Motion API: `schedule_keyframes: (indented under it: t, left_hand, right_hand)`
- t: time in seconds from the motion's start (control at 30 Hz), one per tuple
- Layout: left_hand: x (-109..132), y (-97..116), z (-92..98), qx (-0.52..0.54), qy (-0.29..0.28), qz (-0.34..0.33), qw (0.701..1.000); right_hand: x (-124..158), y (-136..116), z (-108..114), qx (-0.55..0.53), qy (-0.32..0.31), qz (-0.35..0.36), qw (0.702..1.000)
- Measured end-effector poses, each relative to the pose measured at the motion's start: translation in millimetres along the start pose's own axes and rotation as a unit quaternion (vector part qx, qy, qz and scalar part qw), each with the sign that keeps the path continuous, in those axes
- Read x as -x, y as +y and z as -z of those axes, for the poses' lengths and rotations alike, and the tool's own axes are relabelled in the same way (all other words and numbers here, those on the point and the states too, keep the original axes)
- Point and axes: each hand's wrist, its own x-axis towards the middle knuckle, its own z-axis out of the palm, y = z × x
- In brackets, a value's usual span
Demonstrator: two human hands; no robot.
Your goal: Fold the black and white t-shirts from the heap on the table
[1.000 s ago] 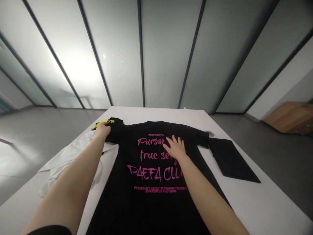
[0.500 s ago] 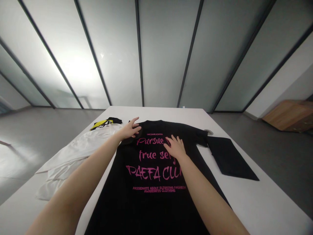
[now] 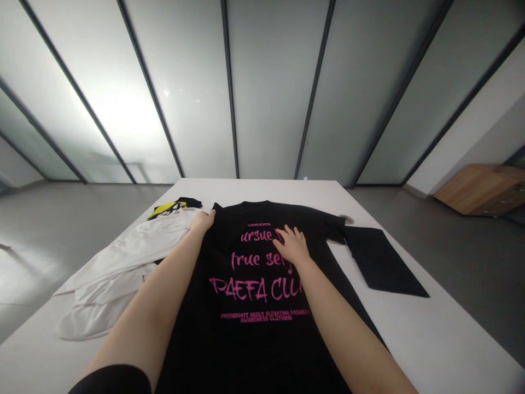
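Note:
A black T-shirt with pink lettering lies spread over the table, its neckline at the far end. At the shirt's left sleeve, my left hand is closed on the black fabric, thumb uppermost; most of its fingers are hidden. My right hand rests on the shirt's printed upper part, fingers spread and holding nothing, covering some of the letters. The shirt's right sleeve stretches out toward a folded dark cloth.
White garments lie heaped along the left of the white table, with a yellow-and-black printed cloth behind them. A round grey object sits by the right sleeve. Frosted panels stand beyond; a wooden cabinet is at right.
My left hand has moved left and closed on the T-shirt's left sleeve, from being open above the shoulder. That sleeve's edge is pulled up. My right hand has stayed in place.

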Motion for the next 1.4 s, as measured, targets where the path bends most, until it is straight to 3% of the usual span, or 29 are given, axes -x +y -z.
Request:
schedule_keyframes:
  t: [0.2, 0.4, 0.53, 0.63, 0.73, 0.8, 0.9, 1.03, 1.1, 1.17, 1.4]
  left_hand:
    - [-15.2, 1.3, 1.9, 0.025, 0.035, -0.022, 0.999]
    - [-3.4, -3.8, -2.9, 0.014, 0.092, -0.014, 0.996]
    - [16.5, 3.0, -12.5, -0.021, 0.136, -0.044, 0.989]
    - [33.3, 19.9, -19.2, -0.066, 0.191, -0.134, 0.970]
    - [56.0, 37.3, -31.5, -0.079, 0.158, -0.240, 0.955]
    - [75.1, 43.6, -43.8, -0.086, 0.119, -0.271, 0.951]
    - [103.3, 43.8, -58.2, -0.080, 0.067, -0.263, 0.959]
    - [127.5, 34.6, -51.9, -0.033, 0.102, -0.250, 0.962]
    - [135.0, 27.7, -44.4, -0.027, 0.115, -0.262, 0.958]
    - [141.2, 19.4, -41.2, -0.041, 0.094, -0.269, 0.958]
    - [146.8, -2.0, -52.7, -0.093, 0.016, -0.233, 0.968]
  right_hand:
    - [-0.5, 0.7, -1.1, -0.009, 0.011, 0.005, 1.000]
    - [0.5, 1.1, 2.3, -0.014, 0.082, -0.019, 0.996]
    - [2.6, -1.5, 4.8, 0.031, 0.009, -0.012, 0.999]
    - [3.2, -5.2, 7.3, 0.051, -0.023, -0.009, 0.998]
    - [4.4, -7.5, 10.3, 0.050, -0.028, -0.009, 0.998]
    - [5.8, -7.5, 11.4, 0.041, -0.020, -0.008, 0.999]
    - [8.2, -6.2, 10.8, 0.013, 0.019, 0.010, 1.000]
    - [10.4, -4.2, 8.7, -0.023, 0.058, 0.032, 0.998]
    - [12.1, -3.5, 8.0, -0.035, 0.051, 0.023, 0.998]
    - [15.0, -2.8, 7.0, -0.040, 0.036, 0.010, 0.999]
    - [27.9, 6.3, 5.1, -0.018, 0.011, -0.006, 1.000]
